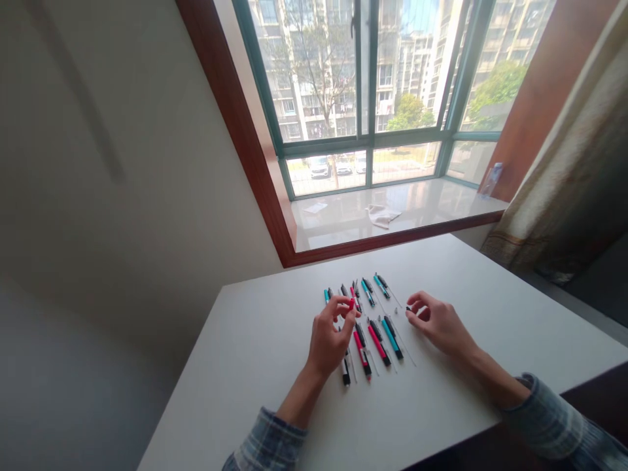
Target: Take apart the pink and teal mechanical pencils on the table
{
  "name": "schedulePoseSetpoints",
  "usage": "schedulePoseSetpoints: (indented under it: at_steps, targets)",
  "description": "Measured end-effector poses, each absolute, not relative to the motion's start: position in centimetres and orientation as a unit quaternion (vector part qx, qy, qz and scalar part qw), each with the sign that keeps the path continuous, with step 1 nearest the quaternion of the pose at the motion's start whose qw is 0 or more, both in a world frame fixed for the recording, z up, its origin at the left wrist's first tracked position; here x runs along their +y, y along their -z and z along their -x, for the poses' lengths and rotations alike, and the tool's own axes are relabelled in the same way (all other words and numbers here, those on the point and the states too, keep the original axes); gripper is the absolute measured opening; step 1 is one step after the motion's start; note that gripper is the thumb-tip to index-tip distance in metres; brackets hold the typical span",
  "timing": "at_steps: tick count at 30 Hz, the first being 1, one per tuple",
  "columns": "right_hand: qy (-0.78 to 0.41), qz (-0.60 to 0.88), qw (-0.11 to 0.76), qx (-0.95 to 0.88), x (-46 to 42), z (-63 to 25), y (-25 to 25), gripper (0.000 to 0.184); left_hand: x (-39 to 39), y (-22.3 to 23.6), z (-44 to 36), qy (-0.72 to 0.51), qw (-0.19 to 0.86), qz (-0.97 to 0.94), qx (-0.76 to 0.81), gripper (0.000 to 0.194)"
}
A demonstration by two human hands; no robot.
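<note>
While left hand (pixel 332 337) pinches red part (pixel 351 303), right hand (pixel 438 325) pinches black piece (pixel 408 308) beside pens (pixel 379 345).

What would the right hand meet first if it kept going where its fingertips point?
The right hand would probably meet the thin refill beside the teal pen; depth is unclear from this view.

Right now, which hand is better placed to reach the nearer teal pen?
Probably the right hand: it sits just beside that teal pen, while the left hand is farther off, pinching a small red piece above the pens.
</note>
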State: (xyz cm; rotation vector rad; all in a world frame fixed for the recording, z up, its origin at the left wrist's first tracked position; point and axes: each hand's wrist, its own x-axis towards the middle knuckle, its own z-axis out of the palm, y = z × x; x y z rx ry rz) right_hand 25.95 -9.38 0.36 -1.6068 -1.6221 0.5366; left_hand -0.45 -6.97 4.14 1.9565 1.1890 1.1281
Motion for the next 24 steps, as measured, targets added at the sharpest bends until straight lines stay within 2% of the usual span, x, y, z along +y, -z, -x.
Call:
schedulePoseSetpoints:
  at_steps: [5,11,18,24]
  targets:
    - [-0.163,0.648,0.363,-0.649,-10.3,-24.1,-0.3,0.014,-7.7,-4.5,0.9,-0.417,0.294,-0.737,0.442,0.009]
    - [-0.126,0.655,0.347,-0.660,-10.6,-23.2,-0.6,0.017,-8.3,-4.9,1.5,-0.418,0.305,-0.739,0.432,0.009]
    - [-0.174,0.648,0.384,-0.634,-11.6,-23.8,-0.6,0.024,-8.1,-4.7,1.7,-0.418,0.305,-0.732,0.442,0.011]
    - [-0.178,0.647,0.330,-0.664,-11.3,-23.6,-0.6,0.021,-7.8,-4.5,1.2,-0.398,0.302,-0.741,0.449,0.010]
